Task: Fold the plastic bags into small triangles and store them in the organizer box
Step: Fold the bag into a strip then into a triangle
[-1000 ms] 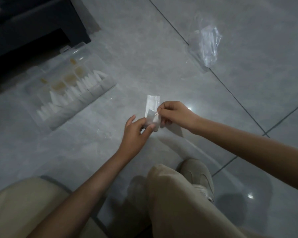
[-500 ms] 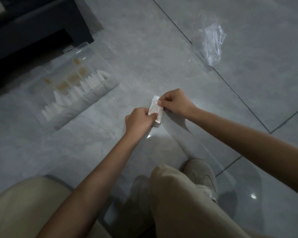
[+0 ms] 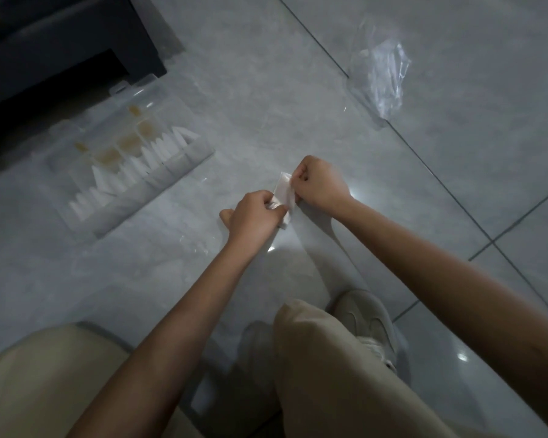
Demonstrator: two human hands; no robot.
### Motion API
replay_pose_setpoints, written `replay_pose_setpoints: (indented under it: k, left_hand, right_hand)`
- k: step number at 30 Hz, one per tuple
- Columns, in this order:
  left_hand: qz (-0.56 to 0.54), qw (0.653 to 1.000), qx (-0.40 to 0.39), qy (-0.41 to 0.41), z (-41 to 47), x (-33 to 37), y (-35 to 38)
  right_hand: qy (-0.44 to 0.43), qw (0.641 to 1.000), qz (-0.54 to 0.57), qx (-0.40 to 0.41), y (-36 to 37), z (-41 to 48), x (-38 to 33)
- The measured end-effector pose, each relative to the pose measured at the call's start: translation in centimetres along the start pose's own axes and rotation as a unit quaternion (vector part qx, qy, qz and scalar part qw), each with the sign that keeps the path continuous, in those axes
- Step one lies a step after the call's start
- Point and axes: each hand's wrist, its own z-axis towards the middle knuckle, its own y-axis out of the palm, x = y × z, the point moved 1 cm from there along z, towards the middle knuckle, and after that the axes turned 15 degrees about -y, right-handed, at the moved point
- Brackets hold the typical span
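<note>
A small folded plastic bag (image 3: 284, 194) is held between both hands low over the floor. My left hand (image 3: 253, 214) pinches its near end, my right hand (image 3: 321, 181) pinches its far edge with curled fingers. The clear organizer box (image 3: 184, 162) lies open on the floor to the left, with several white folded triangles (image 3: 146, 159) standing in a row in its compartments. A loose crumpled clear plastic bag (image 3: 383, 80) lies on the tiles at the upper right.
Grey floor tiles (image 3: 298, 90) with dark grout lines spread around. Dark furniture (image 3: 60, 42) stands at the upper left behind the box. My knees in beige trousers and a light shoe (image 3: 364, 320) fill the bottom of the view.
The long tail of the bag that stuck up a second ago is folded down. Both hands have closed in on the compact packet and shifted slightly away from me.
</note>
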Motion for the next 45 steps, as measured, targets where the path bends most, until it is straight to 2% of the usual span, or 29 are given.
replay_pose_setpoints:
  k: [10, 18, 22, 24, 25, 27, 28, 30, 33, 34, 36, 39, 42, 45]
  left_hand:
    - [-0.023, 0.998, -0.028, 0.046, 1.0, -0.3, -0.8]
    - [0.029, 0.992, -0.035, 0.120, 0.7, -0.9, -0.6]
    - [0.033, 0.992, -0.047, 0.115, 0.5, -1.2, -0.8]
    - [0.030, 0.992, -0.023, 0.118, 0.1, -1.3, -1.0]
    - [0.040, 0.989, 0.021, 0.144, -0.3, -1.4, -1.2]
    - [0.118, 0.953, 0.129, 0.248, -1.1, -1.7, -1.1]
    - [0.174, 0.926, 0.152, 0.300, -1.5, -1.9, -0.7]
    - [0.299, 0.883, 0.119, 0.342, -2.1, -2.5, 0.1]
    - [0.386, 0.862, 0.064, 0.323, -2.4, -5.0, 1.1]
    - [0.389, 0.861, 0.063, 0.321, -2.6, -6.0, 1.1]
    - [0.381, 0.862, 0.069, 0.327, -2.9, -7.3, 1.1]
    - [0.375, 0.863, 0.087, 0.327, -3.2, -7.8, 1.1]
    - [0.370, 0.867, 0.089, 0.322, -3.3, -7.4, 1.2]
    - [0.367, 0.861, 0.102, 0.337, -3.1, -7.4, 1.2]
  right_hand:
    - [0.037, 0.995, 0.067, -0.071, -0.7, 1.0, 1.0]
    - [0.059, 0.994, 0.078, -0.052, -0.4, 1.0, 1.1]
    - [0.074, 0.993, 0.075, -0.058, -0.6, 1.1, 0.9]
    - [0.081, 0.992, 0.075, -0.060, -0.7, 1.1, 0.8]
    - [0.081, 0.992, 0.077, -0.060, -0.7, 1.1, 0.8]
    - [0.079, 0.992, 0.081, -0.059, -0.7, 1.1, 0.7]
    - [0.077, 0.992, 0.083, -0.059, -0.6, 1.1, 0.6]
    - [0.070, 0.992, 0.089, -0.062, -0.6, 1.1, 0.7]
    - [0.072, 0.990, 0.103, -0.063, -0.7, 0.9, 0.6]
    - [0.070, 0.992, 0.092, -0.056, -0.7, 0.8, 0.4]
    - [0.057, 0.998, -0.004, -0.028, -0.6, 0.4, -0.1]
    - [-0.023, 0.987, -0.161, -0.006, 0.3, -0.5, -1.8]
    - [-0.077, 0.979, -0.186, -0.016, 0.8, -0.6, -2.7]
    - [-0.059, 0.979, -0.186, -0.067, 0.4, 0.2, -2.9]
